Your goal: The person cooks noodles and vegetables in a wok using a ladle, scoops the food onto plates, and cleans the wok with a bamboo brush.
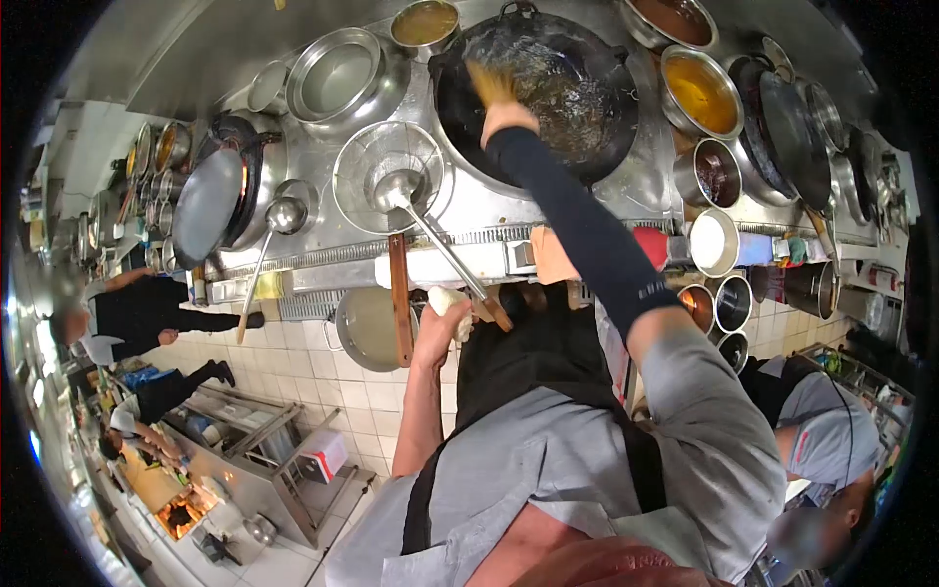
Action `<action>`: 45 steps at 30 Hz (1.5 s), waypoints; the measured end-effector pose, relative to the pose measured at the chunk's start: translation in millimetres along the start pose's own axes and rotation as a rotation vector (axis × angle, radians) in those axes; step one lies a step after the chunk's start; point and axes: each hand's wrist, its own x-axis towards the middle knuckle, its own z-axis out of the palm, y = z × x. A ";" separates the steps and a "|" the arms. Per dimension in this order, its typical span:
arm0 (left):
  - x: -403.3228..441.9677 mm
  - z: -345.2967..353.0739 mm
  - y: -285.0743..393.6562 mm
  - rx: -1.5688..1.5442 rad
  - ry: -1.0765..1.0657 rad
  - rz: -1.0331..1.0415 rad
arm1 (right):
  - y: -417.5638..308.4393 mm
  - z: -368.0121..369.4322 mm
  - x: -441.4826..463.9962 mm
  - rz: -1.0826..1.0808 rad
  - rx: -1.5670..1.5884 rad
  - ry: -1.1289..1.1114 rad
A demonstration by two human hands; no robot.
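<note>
My right hand (511,119) is closed around a bamboo brush (488,82), whose bristles reach into the left part of a large black wok (611,108). Shiny liquid lies in the wok. My left hand (443,328) grips a crumpled white cloth (448,301) at the counter's front edge. Close above it, a metal ladle (396,188) rests in a round wire strainer (347,181), its handle slanting down to the right. The strainer's wooden handle (399,293) hangs over the edge, just left of my left hand.
Metal bowls (337,78), a pot of orange liquid (699,93) and a pot of dark sauce (719,174) flank the wok. Another ladle (286,215) lies at the left. Below the counter is a large pan (367,328). Several other people are at the left and right.
</note>
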 end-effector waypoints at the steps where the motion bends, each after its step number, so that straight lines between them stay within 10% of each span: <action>1: 0.6 1.4 0.5 0.003 0.015 -0.010 | -1.3 3.8 -16.0 -0.025 -0.016 -0.025; 6: -8.9 -5.3 0.1 0.044 -0.001 -0.010 | 71.8 31.1 91.9 0.179 0.566 0.224; 14: -8.8 -11.0 -0.7 0.002 0.046 0.006 | 63.1 74.3 60.3 0.009 0.180 0.294; 16: -15.9 -8.6 9.7 0.017 0.056 0.025 | 79.1 34.0 73.8 0.247 0.953 0.180; 18: -16.3 -6.2 9.6 -0.026 0.085 0.055 | 70.4 42.3 64.6 0.168 0.943 0.180; 25: -19.4 -19.0 -3.9 -0.056 0.099 0.021 | 115.1 54.5 19.9 -0.228 -0.051 0.118; 29: -18.4 -20.3 -8.0 -0.016 0.102 0.008 | 93.7 30.2 75.7 -0.079 0.383 0.295; 36: -23.0 -16.7 -4.5 -0.104 0.124 0.018 | 170.0 -6.1 -84.3 -0.276 -0.019 -0.029; 41: -33.9 -27.7 1.1 -0.025 0.169 0.051 | 237.8 -53.7 78.4 -0.419 -0.338 -0.145; 45: -23.7 -24.3 2.7 0.025 0.144 0.085 | 128.9 -24.9 90.1 -0.077 -0.340 -0.095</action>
